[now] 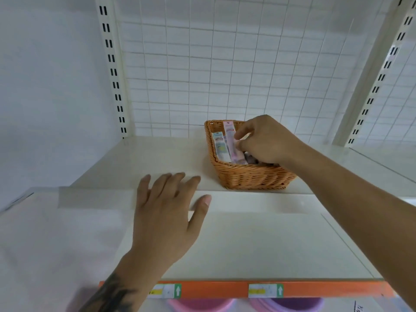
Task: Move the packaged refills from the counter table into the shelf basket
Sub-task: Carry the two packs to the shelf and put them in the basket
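A woven wicker basket (pixel 252 176) stands on the white shelf (pixel 157 154) at the back centre. Inside it lie several narrow packaged refills; a pink one (pixel 231 140) leans against the far rim and a pale one (pixel 219 147) lies to its left. My right hand (pixel 265 140) reaches into the basket from the right, and its curled fingers pinch the pink refill about halfway along. My left hand (pixel 166 212) hovers over the shelf's front part with fingers spread and holds nothing. The counter table is out of sight.
A white wire grid (pixel 225 64) backs the shelf, with slotted uprights (pixel 112 64) at left and right. An orange price strip (pixel 225 289) with labels runs along the lower shelf's front edge. Pink and purple round items (pixel 202 305) show below it.
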Available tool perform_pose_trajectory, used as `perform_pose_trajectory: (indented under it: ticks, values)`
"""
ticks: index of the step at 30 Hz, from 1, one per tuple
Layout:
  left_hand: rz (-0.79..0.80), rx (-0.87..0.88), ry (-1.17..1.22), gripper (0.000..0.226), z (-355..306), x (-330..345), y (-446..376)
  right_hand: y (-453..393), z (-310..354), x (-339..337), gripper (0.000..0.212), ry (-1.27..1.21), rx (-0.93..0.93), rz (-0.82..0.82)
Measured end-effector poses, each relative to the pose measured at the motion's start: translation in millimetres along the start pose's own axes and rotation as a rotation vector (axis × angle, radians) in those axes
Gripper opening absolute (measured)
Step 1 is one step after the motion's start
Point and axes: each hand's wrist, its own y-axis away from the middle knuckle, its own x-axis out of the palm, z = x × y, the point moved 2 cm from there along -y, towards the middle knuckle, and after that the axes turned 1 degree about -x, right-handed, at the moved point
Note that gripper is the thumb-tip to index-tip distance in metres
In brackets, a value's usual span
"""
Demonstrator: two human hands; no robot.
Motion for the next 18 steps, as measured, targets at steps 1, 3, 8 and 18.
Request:
perform_pose_trajectory:
  ticks: [1, 3, 8, 18]
  values:
    - [-0.003, 0.020, -0.015, 0.052, 2, 3, 1, -2, 0, 3, 0.023, 0.008, 0.013, 0.025]
    - [-0.030, 0.039, -0.018, 0.051, 4, 4, 1, -4, 3, 6, 0.022, 0.026, 0.018, 0.039]
    - [-0.088, 0.061, 0.000, 0.045, 6, 7, 2, -3, 11, 15, 0.017, 0.164, 0.024, 0.011]
    - [-0.172, 0.108, 0.063, 0.043, 11, 9, 8, 43, 5, 11, 0.018, 0.067, -0.075, -0.391]
